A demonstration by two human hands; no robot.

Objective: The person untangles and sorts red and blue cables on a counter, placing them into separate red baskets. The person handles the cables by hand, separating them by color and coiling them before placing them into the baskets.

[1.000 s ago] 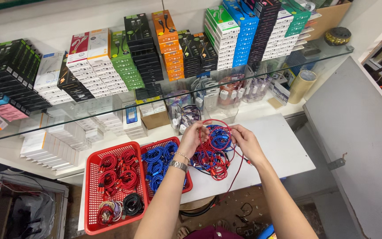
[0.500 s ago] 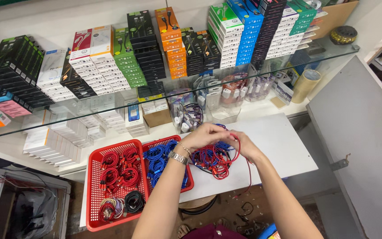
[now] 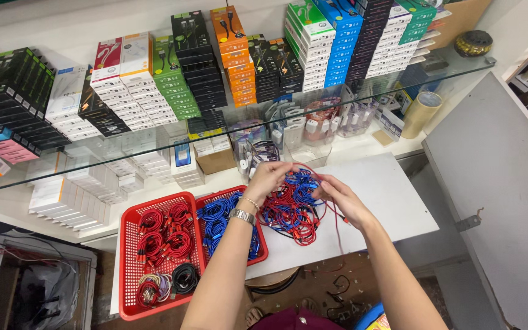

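Head view: a glass shelf [image 3: 398,98] crosses the upper half of the frame, lined with rows of coloured boxes [image 3: 239,61]. Below, at centre, lies the white table [image 3: 392,195]. At lower left sit a large red basket [image 3: 131,269] of coiled red cables and a smaller red basket [image 3: 260,244] of blue ones. At centre a tangled pile of red and blue cables [image 3: 291,211] rests on the table. The left hand [image 3: 268,179] and right hand [image 3: 341,197] pinch strands at its top, fingers curled closed.

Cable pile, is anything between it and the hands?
Nothing visible. Both the left hand and the right hand are already on the red and blue cable pile on the white table.
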